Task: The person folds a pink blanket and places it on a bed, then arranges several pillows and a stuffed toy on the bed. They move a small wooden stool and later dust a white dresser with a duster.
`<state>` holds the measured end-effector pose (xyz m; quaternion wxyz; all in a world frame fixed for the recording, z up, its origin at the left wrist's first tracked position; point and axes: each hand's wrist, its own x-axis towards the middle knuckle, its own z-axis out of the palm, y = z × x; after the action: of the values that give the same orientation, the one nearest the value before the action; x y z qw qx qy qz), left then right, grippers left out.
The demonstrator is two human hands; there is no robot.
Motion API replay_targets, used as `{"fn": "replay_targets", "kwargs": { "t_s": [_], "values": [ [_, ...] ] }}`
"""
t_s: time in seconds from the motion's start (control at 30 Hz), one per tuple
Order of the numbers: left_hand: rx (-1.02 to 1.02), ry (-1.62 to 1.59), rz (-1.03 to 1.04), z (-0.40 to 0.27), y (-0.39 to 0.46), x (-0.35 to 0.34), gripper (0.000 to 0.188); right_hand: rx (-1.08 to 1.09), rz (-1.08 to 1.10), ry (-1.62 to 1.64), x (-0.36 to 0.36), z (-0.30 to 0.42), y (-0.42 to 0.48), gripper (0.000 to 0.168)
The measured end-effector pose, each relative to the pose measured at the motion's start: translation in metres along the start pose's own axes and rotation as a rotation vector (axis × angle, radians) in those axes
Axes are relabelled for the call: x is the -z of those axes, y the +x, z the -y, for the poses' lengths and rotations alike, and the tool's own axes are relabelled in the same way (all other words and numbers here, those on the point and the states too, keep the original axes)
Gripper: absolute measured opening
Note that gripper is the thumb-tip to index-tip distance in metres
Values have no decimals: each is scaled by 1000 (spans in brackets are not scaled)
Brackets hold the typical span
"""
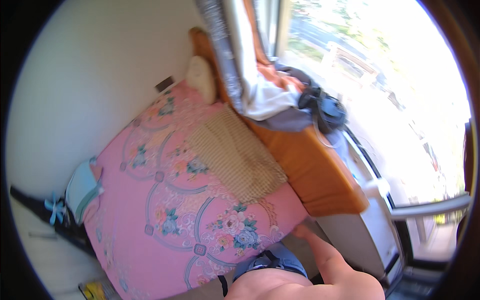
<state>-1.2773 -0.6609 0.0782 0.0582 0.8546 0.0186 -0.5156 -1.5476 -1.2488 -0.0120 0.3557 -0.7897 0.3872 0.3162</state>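
My right hand is low at the near right corner of the bed, blurred and partly hidden, beside the edge of the pink floral bedsheet; whether it grips the sheet is unclear. My left hand is out of view. The sheet covers the mattress, printed with flowers and looping bands. On it, against the orange padded headboard, lies a tan checked pillow or folded cloth. A cream cushion-like object stands at the far corner.
Clothes and a dark bag-like item with a cord lie over the headboard. A window is at the right, with a pale cabinet below. At the left are a light blue item, a blue bow and a wall.
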Motion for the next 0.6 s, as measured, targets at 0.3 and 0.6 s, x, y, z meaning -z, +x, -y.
{"fn": "replay_targets", "kwargs": {
  "t_s": [0.3,0.6],
  "values": [
    [-415,168,-154,-125,120,144,36,-745,-362,596,-215,-74,-268,40],
    [-817,-187,-37,-393,100,161,23,-720,-630,1029,-353,19,-314,31]
  ]
}}
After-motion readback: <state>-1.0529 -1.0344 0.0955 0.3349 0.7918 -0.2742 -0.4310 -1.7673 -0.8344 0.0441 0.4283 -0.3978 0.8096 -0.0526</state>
